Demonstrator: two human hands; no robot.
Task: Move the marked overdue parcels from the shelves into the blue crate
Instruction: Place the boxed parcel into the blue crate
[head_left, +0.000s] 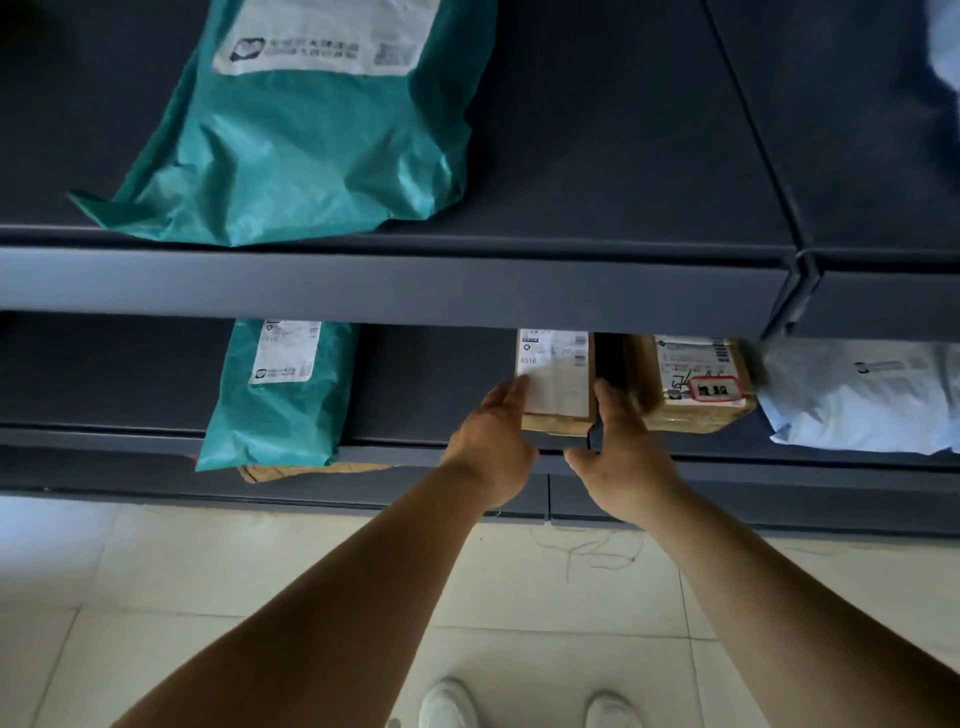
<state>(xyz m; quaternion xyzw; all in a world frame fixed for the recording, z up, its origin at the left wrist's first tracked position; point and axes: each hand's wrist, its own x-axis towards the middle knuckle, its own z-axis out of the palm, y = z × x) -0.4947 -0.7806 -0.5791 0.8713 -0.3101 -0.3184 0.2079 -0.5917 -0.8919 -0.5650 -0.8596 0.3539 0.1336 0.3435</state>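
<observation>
Brown cardboard, a small box (557, 395) with a white label reading 8518, sits at the near edge of the lower shelf (426, 395), and you have both hands on it. Your left hand (491, 441) lies against the box's left side, fingers fairly straight, with fingertips touching the left edge of the label. Your right hand (621, 452) is at the box's right side, fingers reaching up into the gap between this box and its neighbour, thumb spread out low near the shelf lip; whether those fingers are actually clamping the box or only lying against it, you cannot tell from this view.

Just right of that gap stands a second brown box (691, 384), taped, carrying a white label and a red-bordered tag (714, 388) with dark marks on it. Farther right on the same shelf lies a pale blue-white mailer bag (857, 400). To the left on that shelf a teal mailer bag (275, 395) hangs over the near edge, and a strip of brown paper parcel (311, 470) shows beneath it.

On the upper shelf (597, 156) a larger teal bag (296, 145) lies flat with its white label toward the far side.

Below, pale floor tiles (208, 597) and your two white shoes (447, 704) are visible
</observation>
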